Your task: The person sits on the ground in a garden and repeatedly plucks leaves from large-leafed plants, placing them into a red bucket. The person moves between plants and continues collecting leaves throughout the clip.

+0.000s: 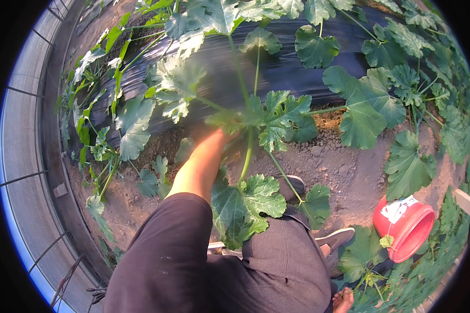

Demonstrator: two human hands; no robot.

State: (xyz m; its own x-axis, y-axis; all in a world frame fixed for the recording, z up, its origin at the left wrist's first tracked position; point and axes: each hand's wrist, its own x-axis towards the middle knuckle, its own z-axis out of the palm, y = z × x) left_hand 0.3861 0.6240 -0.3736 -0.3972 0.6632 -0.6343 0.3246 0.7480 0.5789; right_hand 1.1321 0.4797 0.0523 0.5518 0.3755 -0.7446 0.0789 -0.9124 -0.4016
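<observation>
My left arm reaches into the middle of a large zucchini-type squash plant [250, 152]. My left hand [228, 135] is mostly hidden by blurred leaves near the base of the leaf stalks, so its grip does not show. Broad, lobed leaves spread around it, one large leaf [244, 207] hanging over my lap. At the bottom right edge, my right hand [342, 300] is partly in view with curled fingers, beside the stalks of a smaller squash plant [370, 277]. Whether it holds anything cannot be made out.
A red plastic bucket [405, 227] lies tipped on its side at the right. Black plastic mulch film [282, 78] covers the bed beyond the bare soil [337, 168]. More squash plants stand on both sides. A film-covered wall with metal rods [27, 137] curves along the left.
</observation>
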